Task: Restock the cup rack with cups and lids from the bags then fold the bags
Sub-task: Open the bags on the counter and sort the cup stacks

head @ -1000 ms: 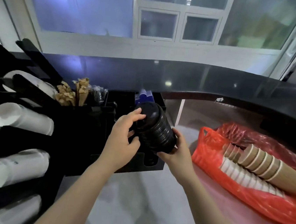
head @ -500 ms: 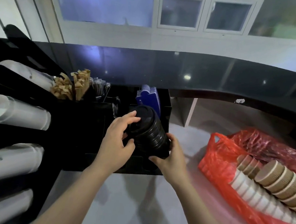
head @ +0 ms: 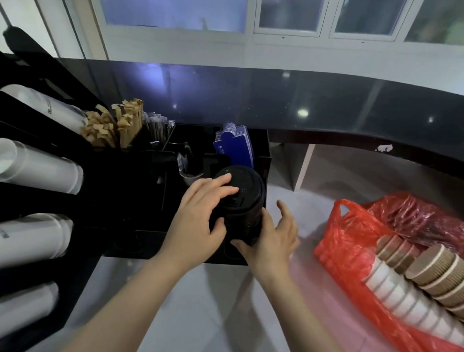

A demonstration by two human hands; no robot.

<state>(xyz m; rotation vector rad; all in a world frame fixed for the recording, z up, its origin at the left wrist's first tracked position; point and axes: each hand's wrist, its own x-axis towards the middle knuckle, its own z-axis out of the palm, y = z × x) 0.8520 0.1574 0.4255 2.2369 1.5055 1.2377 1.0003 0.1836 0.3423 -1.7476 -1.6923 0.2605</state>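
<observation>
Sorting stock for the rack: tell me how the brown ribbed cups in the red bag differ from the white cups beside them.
The brown ribbed cups are kraft-coloured with ridged walls; the white cups are pale and look smoother. The brown stack lies on top, the white stack under and in front of it. Both are nested stacks lying on their sides in the red bag, bottoms towards the rack.

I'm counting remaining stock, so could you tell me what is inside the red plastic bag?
The red plastic bag holds a stack of brown ribbed paper cups and a stack of white paper cups, both lying sideways. Anything beneath them is hidden.
</observation>
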